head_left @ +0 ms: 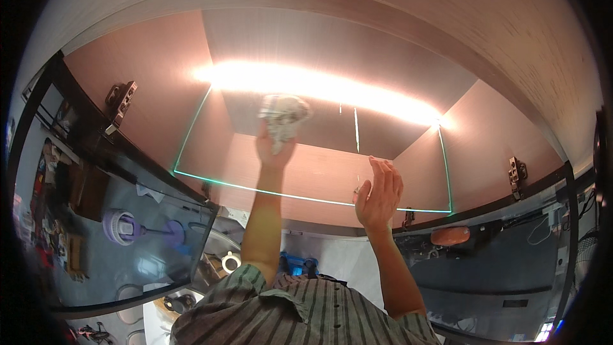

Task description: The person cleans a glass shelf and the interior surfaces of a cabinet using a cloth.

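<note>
My left hand [277, 146] grips a crumpled, pale patterned cloth [283, 112], both blurred. It reaches over the glass shelf [316, 167] inside a lit wooden cabinet [297, 33], below the bright light strip [316, 82]. Whether the cloth touches the glass or the back panel I cannot tell. Toward the right of the shelf's green-tinted front edge is my right hand [380, 196], palm facing inward, fingers extended and thumb apart. It holds nothing visible; contact with the glass is unclear.
Dark-framed glass doors stand swung out on both sides, the left door [143, 230] and the right door [479, 268]. Metal hinges [123, 105] [515, 177] jut from the side walls. Below are a white round-rimmed vessel [231, 262] and a blue object [299, 263] on the floor.
</note>
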A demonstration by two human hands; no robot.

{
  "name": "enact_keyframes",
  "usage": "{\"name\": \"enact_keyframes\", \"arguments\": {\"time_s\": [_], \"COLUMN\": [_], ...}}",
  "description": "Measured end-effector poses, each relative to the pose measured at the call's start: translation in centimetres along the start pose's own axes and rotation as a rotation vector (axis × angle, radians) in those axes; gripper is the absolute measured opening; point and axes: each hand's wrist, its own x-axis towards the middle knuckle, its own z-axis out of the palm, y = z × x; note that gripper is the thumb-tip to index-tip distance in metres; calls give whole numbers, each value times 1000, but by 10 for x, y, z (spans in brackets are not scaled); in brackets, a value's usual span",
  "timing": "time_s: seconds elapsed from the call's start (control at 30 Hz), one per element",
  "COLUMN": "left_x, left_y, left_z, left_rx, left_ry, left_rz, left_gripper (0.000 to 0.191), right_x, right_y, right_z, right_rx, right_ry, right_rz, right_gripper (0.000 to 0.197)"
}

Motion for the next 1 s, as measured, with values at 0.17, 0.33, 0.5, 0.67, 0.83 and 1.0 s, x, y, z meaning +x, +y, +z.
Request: {"name": "enact_keyframes", "arguments": {"time_s": [0.17, 0.33, 0.5, 0.67, 0.83, 1.0], "left_x": [-8, -10, -9, -17, -22, -4], "left_y": [15, -25, 28, -11, 2, 27], "left_z": [-21, -26, 10, -17, -33, 2], "left_rx": [135, -46, 77, 89, -53, 46], "left_ry": [37, 54, 151, 31, -43, 275], "left_rz": [207, -74, 131, 100, -64, 175], "left_gripper": [47, 45, 52, 50, 50, 48], "right_x": [3, 0, -1, 0, -2, -2], "right_y": [-12, -7, -3, -12, -8, -8], "right_z": [4, 1, 0, -1, 1, 1], "right_rx": [19, -10, -32, 4, 28, 11], "right_ry": [-16, -37, -39, -58, -50, -26], "right_rz": [-22, -2, -20, -35, 0, 1], "right_gripper": [42, 43, 42, 42, 44, 42]}}
